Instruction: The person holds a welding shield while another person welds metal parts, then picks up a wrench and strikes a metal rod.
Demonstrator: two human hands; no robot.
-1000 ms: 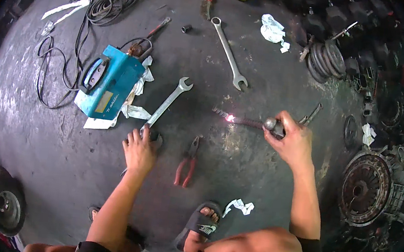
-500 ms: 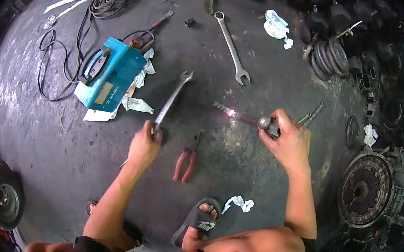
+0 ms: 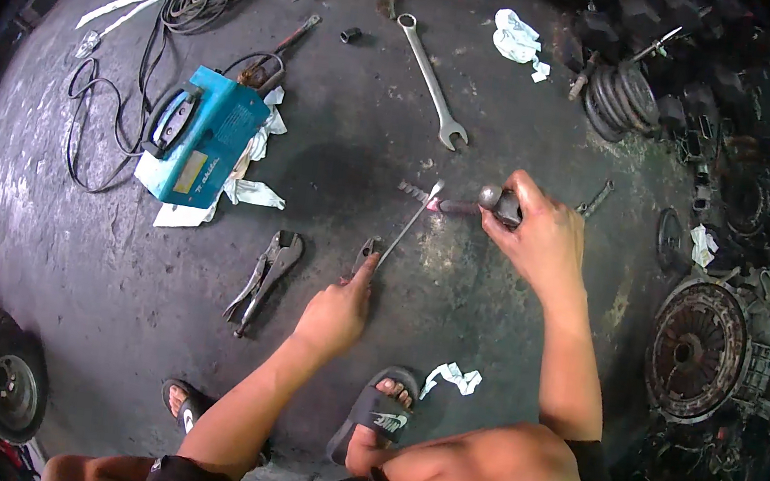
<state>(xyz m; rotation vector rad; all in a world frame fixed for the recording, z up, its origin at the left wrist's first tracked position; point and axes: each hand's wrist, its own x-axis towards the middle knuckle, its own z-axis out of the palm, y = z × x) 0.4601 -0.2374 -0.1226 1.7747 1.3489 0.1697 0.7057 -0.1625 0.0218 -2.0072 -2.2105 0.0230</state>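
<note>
My left hand (image 3: 337, 313) is closed round a wrench (image 3: 410, 225), seen nearly edge-on. The wrench's far end crosses a dark metal rod (image 3: 460, 208) beside its glowing spot. That rod has a twisted left end. My right hand (image 3: 541, 244) is closed round a dark metal tool with a rounded ball end (image 3: 490, 195), at the rod's right end; whether it grips the rod too is hidden. Red-handled pliers (image 3: 367, 250) lie partly hidden behind my left hand. Locking pliers (image 3: 265, 274) lie on the floor to its left.
A teal boxy machine (image 3: 211, 140) with cables (image 3: 205, 0) stands at left. A large combination wrench (image 3: 431, 84) lies ahead, and crumpled white paper (image 3: 517, 39) beyond it. A clutch assembly (image 3: 697, 354) and coiled spring (image 3: 621, 104) are at right, a wheel (image 3: 6, 378) at lower left.
My left hand has moved right with the wrench, whose end now crosses the rod near the glowing spot. The locking pliers have come into view. The glow looks dimmer.
</note>
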